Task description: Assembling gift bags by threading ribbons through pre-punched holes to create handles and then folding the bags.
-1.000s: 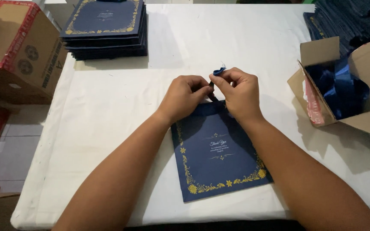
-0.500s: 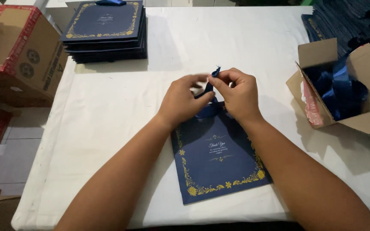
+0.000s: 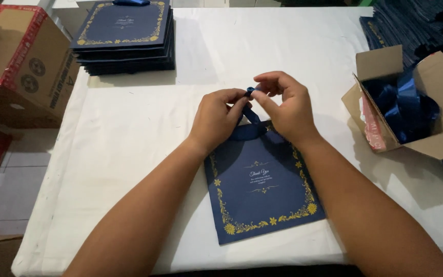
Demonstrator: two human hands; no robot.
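A flat navy paper bag (image 3: 262,190) with a gold floral border lies on the white table in front of me. A blue ribbon (image 3: 250,115) runs up from its top edge. My left hand (image 3: 216,118) and my right hand (image 3: 285,105) meet above the bag's top. Both pinch the ribbon's end between thumb and fingertips, with a small bit of ribbon showing between them.
A stack of identical navy bags (image 3: 124,38) sits at the far left of the table. An open cardboard box (image 3: 375,118) full of blue ribbon stands at the right. More dark bags (image 3: 421,23) are piled at the back right. A large brown carton (image 3: 16,66) stands off the table's left edge.
Both hands have stayed over the bag's top while the fingers keep working the ribbon end. The ribbon loop below them has drawn in slightly.
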